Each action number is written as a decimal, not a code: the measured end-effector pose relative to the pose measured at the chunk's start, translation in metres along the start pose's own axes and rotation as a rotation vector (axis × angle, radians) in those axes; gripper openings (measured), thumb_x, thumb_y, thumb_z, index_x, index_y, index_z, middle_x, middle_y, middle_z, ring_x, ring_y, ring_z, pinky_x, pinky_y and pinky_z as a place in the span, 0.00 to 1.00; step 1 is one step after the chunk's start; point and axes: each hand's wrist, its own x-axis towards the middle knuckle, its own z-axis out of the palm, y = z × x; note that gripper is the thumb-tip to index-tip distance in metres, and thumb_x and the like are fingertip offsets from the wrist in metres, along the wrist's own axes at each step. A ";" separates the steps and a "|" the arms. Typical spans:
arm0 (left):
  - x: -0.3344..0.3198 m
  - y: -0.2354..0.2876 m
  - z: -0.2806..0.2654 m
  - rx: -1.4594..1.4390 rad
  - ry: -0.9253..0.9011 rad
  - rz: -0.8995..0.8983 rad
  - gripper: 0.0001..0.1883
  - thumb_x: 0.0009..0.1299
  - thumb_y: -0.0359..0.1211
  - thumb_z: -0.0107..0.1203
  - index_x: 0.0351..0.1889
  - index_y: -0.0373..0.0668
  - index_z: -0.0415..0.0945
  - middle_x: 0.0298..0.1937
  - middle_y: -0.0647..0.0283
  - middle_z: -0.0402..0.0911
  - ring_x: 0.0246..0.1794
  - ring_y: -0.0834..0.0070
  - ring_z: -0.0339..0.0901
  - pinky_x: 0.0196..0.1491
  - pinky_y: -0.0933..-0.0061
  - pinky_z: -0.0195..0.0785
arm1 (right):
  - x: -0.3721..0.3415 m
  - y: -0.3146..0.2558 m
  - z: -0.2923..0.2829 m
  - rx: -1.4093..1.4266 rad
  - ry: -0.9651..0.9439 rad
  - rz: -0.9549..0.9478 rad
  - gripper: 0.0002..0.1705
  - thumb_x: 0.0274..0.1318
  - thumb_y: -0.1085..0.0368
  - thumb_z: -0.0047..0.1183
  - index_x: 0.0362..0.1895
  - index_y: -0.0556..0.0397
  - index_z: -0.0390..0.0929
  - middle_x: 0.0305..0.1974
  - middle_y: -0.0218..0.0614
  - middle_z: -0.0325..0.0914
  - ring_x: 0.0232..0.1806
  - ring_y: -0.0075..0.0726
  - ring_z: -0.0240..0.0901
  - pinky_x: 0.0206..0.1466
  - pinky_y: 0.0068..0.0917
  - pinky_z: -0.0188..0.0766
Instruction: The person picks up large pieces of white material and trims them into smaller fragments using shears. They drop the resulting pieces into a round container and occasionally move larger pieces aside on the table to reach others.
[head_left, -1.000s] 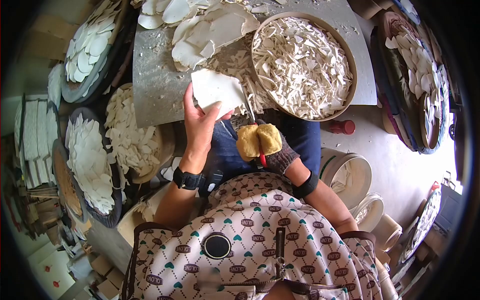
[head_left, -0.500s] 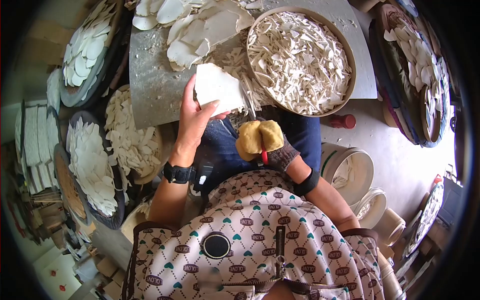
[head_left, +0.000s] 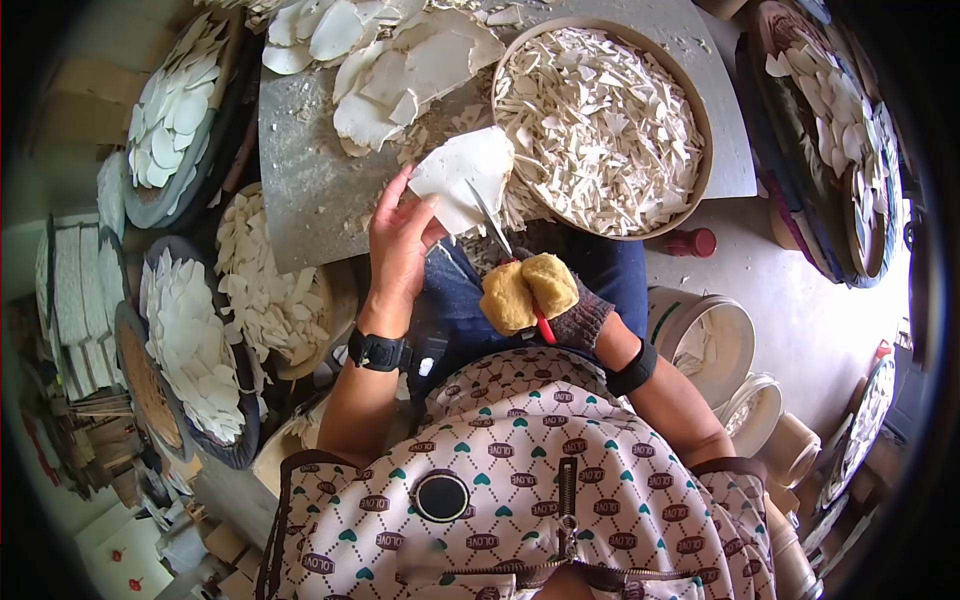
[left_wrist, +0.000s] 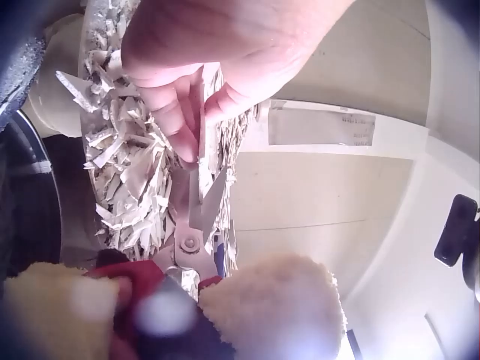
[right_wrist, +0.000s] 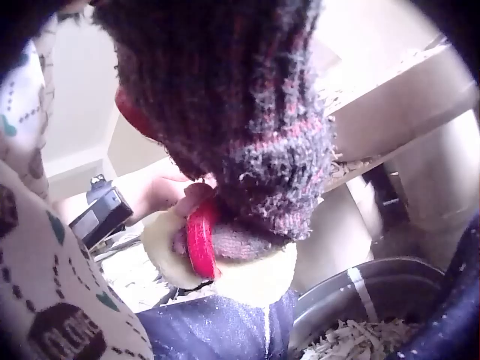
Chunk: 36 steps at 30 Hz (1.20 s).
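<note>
My bare left hand (head_left: 400, 245) pinches a flat white sheet piece (head_left: 462, 178) by its lower left edge, thumb on the near face. My gloved right hand (head_left: 570, 312) grips red-handled scissors (head_left: 543, 325), with yellow sponge-like padding (head_left: 528, 290) around the handles. One blade lies across the face of the sheet in the head view. In the left wrist view the sheet is edge-on between the fingers, and the scissors' pivot (left_wrist: 189, 241) shows below it. The right wrist view shows gloved fingers through a red handle loop (right_wrist: 201, 244).
A round tray of white scraps (head_left: 600, 130) stands on the metal table (head_left: 310, 190), with larger white pieces (head_left: 420, 70) at its left. Trays of flat pieces (head_left: 190, 330) stand at the left, a white bucket (head_left: 735, 345) at the right. A red object (head_left: 690, 242) lies beyond the table edge.
The sheet has turned in my left hand and its top now leans right. The scissors have tilted left, with a blade now over the sheet's face.
</note>
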 end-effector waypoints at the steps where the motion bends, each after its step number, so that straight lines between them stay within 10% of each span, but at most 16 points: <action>1: 0.002 0.000 -0.002 0.015 -0.017 -0.007 0.27 0.64 0.26 0.49 0.62 0.38 0.56 0.45 0.55 0.76 0.40 0.74 0.77 0.42 0.74 0.74 | -0.001 0.003 -0.001 0.047 -0.002 -0.002 0.11 0.56 0.66 0.49 0.41 0.60 0.72 0.41 0.37 0.74 0.43 0.28 0.72 0.49 0.26 0.71; 11: 0.016 0.010 -0.013 0.053 -0.167 -0.095 0.28 0.63 0.25 0.49 0.62 0.35 0.54 0.41 0.54 0.78 0.36 0.73 0.78 0.35 0.76 0.75 | 0.009 0.005 0.006 0.373 -0.014 0.032 0.11 0.56 0.67 0.49 0.41 0.60 0.72 0.40 0.36 0.75 0.42 0.28 0.72 0.47 0.26 0.71; 15: 0.016 0.011 -0.018 0.119 -0.193 -0.125 0.28 0.64 0.26 0.49 0.63 0.36 0.53 0.46 0.52 0.75 0.42 0.70 0.77 0.42 0.71 0.74 | 0.016 -0.009 0.010 -0.628 -0.022 -0.187 0.11 0.55 0.64 0.49 0.40 0.56 0.73 0.38 0.35 0.76 0.40 0.31 0.73 0.43 0.28 0.70; 21: 0.019 0.007 -0.020 0.137 -0.180 -0.151 0.29 0.64 0.27 0.49 0.63 0.36 0.53 0.48 0.51 0.74 0.44 0.70 0.76 0.43 0.70 0.74 | 0.018 -0.001 0.010 -0.670 0.024 -0.188 0.08 0.54 0.63 0.49 0.37 0.52 0.74 0.35 0.36 0.77 0.37 0.37 0.74 0.41 0.29 0.70; 26: 0.013 0.005 -0.016 0.038 -0.136 -0.128 0.27 0.64 0.27 0.49 0.61 0.36 0.55 0.47 0.53 0.74 0.43 0.71 0.76 0.44 0.72 0.73 | 0.016 0.000 0.017 -0.081 0.168 0.043 0.08 0.52 0.63 0.50 0.35 0.52 0.75 0.33 0.36 0.77 0.36 0.38 0.74 0.39 0.29 0.70; 30: 0.011 0.001 -0.020 -0.079 -0.099 -0.127 0.24 0.64 0.27 0.50 0.58 0.37 0.57 0.44 0.56 0.74 0.41 0.72 0.76 0.43 0.72 0.73 | 0.021 0.004 0.007 -0.824 0.053 -0.266 0.09 0.48 0.64 0.54 0.35 0.53 0.74 0.32 0.37 0.77 0.36 0.37 0.74 0.39 0.27 0.70; 36: 0.007 0.009 -0.016 0.121 -0.044 0.010 0.23 0.64 0.26 0.50 0.56 0.39 0.57 0.43 0.55 0.76 0.39 0.72 0.76 0.41 0.72 0.73 | 0.025 -0.006 0.019 -0.655 -0.012 -0.200 0.09 0.46 0.66 0.55 0.34 0.53 0.74 0.32 0.37 0.77 0.35 0.38 0.74 0.38 0.28 0.70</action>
